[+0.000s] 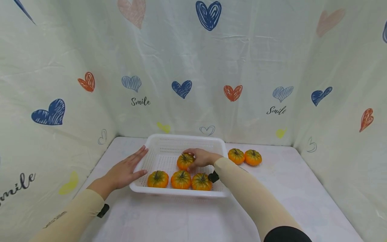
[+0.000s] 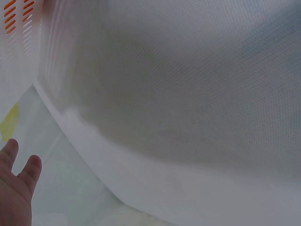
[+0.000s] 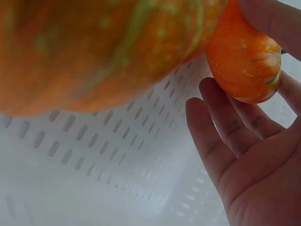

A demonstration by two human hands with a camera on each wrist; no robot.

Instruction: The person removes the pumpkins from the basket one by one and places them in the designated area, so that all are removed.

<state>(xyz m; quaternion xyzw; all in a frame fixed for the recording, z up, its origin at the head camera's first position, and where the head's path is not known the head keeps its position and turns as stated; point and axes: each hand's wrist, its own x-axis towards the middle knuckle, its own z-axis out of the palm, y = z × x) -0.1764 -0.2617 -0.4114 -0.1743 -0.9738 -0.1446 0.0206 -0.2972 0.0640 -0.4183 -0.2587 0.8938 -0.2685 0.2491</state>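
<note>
Four pumpkins in the basket (image 1: pixel 139 168); right hand (image 1: pixel 202 157) grips one (image 1: pixel 185 161), left hand (image 1: pixel 125 170) flat, steadying. Set it down gently.

Long cream sleeves, a black cuff at the right elbow, small black wrist-worn cameras.

You're at a staged recording booth: heart-printed cloth (image 1: pixel 193 67) walls in a small white bench (image 1: pixel 187 218) on three sides.
</note>
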